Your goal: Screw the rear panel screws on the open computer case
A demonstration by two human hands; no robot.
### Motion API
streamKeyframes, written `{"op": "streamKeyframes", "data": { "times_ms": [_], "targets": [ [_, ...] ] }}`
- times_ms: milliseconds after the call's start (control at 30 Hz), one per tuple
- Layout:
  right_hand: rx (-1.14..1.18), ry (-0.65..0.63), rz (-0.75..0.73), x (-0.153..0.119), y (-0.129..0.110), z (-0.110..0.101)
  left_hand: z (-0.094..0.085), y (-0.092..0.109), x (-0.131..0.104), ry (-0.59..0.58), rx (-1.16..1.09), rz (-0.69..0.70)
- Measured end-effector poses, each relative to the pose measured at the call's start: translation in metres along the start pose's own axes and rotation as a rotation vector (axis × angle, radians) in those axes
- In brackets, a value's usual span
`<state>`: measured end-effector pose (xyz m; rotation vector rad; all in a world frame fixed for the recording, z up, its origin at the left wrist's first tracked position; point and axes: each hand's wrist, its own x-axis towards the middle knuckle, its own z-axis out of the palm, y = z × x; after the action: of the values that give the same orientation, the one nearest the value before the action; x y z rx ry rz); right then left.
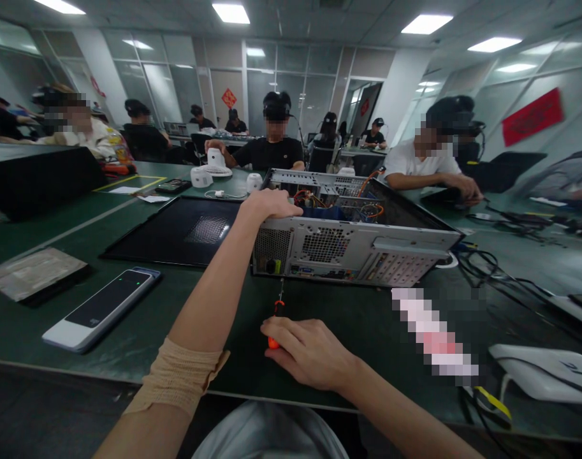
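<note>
An open desktop computer case [357, 245] lies on its side with its rear panel facing me; coloured wires and parts show inside. My left hand [274, 203] is over its upper left edge, holding the case there with some fingertips hidden. In my right hand [314, 354] is a screwdriver [273, 342] with an orange and black handle. Its shaft points away from me, and the tip is at the lower edge of the rear panel, left of centre. Whether the tip touches a screw I cannot tell. The case's black side panel [176, 233] lies flat to the left.
At left are a white device with a dark display [102, 309] and a flat metal drive-like box [35, 274]. Cables [491, 268] and a white device [542, 373] lie at right. Across the table [195, 376], a person in black [271, 153] handles a small white fan [217, 162].
</note>
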<state>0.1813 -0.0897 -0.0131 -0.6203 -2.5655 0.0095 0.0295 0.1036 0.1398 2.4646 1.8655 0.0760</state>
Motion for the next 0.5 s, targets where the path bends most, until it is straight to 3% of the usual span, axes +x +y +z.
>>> {"op": "streamKeyframes", "data": {
  "times_ms": [167, 500],
  "targets": [
    [0.093, -0.044, 0.105, -0.0026, 0.0039, -0.0005, 0.0025, -0.0029, 0.0044, 0.006, -0.012, 0.016],
    [-0.06, 0.092, 0.0, -0.0031, 0.0039, 0.0003, 0.0011, -0.0013, 0.0008, 0.006, 0.007, 0.008]
  ]
}}
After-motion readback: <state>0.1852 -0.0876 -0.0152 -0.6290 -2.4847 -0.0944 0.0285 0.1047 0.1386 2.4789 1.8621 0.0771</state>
